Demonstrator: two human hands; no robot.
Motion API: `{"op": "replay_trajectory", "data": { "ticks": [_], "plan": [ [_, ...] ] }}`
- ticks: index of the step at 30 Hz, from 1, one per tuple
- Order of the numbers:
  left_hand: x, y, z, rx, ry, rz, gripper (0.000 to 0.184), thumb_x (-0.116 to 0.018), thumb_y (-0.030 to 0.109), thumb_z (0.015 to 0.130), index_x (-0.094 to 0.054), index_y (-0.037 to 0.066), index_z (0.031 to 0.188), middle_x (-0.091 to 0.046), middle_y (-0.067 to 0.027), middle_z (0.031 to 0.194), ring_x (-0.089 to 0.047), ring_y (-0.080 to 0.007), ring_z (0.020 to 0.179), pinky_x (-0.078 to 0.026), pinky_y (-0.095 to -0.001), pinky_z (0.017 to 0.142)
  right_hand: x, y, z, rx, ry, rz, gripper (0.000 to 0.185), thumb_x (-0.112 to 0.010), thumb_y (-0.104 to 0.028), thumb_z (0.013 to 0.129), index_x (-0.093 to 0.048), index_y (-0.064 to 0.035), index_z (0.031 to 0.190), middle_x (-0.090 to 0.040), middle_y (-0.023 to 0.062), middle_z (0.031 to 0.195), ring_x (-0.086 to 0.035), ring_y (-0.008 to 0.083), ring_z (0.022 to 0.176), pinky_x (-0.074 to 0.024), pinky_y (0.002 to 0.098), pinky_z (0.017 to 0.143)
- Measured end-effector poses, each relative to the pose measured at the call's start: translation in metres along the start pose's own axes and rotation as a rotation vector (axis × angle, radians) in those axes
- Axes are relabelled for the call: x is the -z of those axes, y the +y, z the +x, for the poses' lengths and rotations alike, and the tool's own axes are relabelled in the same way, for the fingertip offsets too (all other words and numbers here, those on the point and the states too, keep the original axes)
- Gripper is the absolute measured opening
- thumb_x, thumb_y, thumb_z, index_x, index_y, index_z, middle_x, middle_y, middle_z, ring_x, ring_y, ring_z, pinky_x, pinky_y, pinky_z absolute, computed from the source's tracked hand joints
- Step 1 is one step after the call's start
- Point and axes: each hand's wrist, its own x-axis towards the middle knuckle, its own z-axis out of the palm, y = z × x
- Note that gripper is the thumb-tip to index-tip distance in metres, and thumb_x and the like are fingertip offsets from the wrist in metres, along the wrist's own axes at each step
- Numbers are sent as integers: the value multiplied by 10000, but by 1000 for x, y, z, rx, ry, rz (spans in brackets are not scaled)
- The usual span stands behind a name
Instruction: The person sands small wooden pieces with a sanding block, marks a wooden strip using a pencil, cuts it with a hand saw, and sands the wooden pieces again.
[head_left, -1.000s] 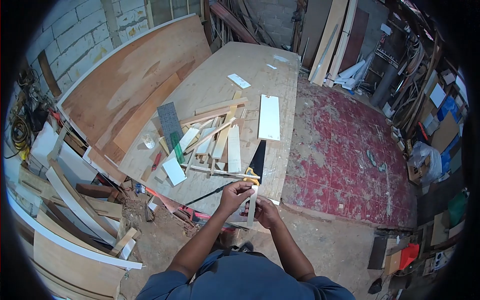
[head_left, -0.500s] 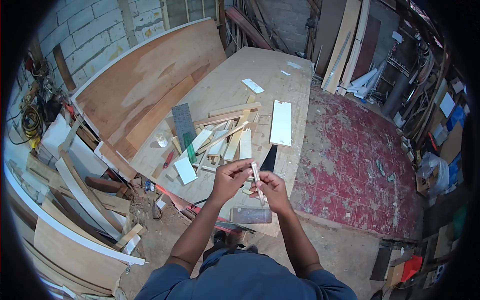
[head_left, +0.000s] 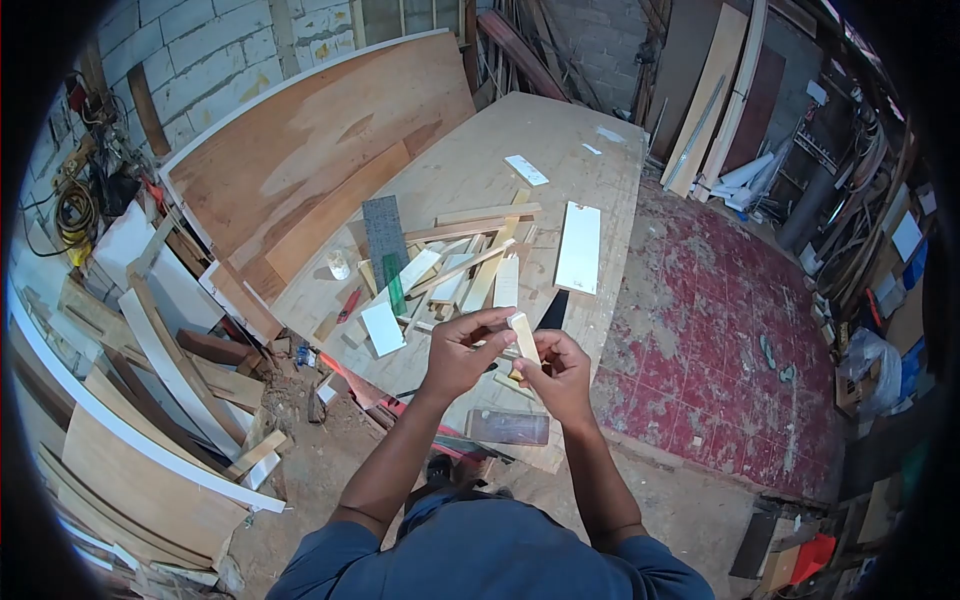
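Observation:
Both hands hold a short, light wooden strip [head_left: 525,338] above the near edge of the wooden table [head_left: 470,160]. My left hand [head_left: 463,352] pinches its upper end between thumb and fingertips. Lower down, my right hand [head_left: 560,375] grips the strip's right side. Beyond the hands, a saw's dark blade [head_left: 553,310] points toward a white board [head_left: 578,248]; its yellow handle is mostly hidden by my right hand. A dark rectangular block [head_left: 508,427] lies at the table's near edge, just below the hands.
Wood offcuts [head_left: 470,262], a grey strip [head_left: 384,235], a green piece [head_left: 392,283] and a red-handled tool [head_left: 349,305] lie on the table's left part. A large plywood sheet [head_left: 320,150] leans on the left. Red tiled floor [head_left: 710,330] is to the right.
The strip has been turned in my hands, from hanging downward to tilted with its broad face showing. Both hands have moved up from the table edge, and the dark block has come into sight.

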Motion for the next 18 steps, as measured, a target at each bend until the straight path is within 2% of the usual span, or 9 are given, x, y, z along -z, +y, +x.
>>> {"op": "replay_trajectory", "data": {
  "ticks": [1, 9, 18],
  "plan": [
    [-1, 0, 0, 2, 23, -15, 310, -696, 48, 820, -646, 8, 1124, -677, -59, 909, -620, -82, 825, -509, -231, 754, -1, -1, -1, 0, 1, -1, 281, -702, 23, 786, -572, 0, 1033, -620, 44, 839, -578, 62, 689, -501, 192, 546],
    [-5, -12, -2, -17, 58, 33, 280, -689, 51, 827, -649, -1, 1099, -682, -76, 913, -629, -91, 836, -512, -241, 771, -5, -1, -7, -44, 93, -71, 255, -711, -2, 784, -561, -17, 989, -604, 27, 808, -571, 55, 662, -472, 191, 524],
    [-11, -25, -7, -14, 76, 55, 262, -675, 56, 838, -645, -2, 1092, -694, -97, 948, -643, -95, 858, -515, -240, 771, -4, 4, -13, -70, 105, -91, 245, -684, 0, 807, -522, -26, 990, -605, 40, 850, -577, 62, 705, -494, 188, 522]
  ]
}}
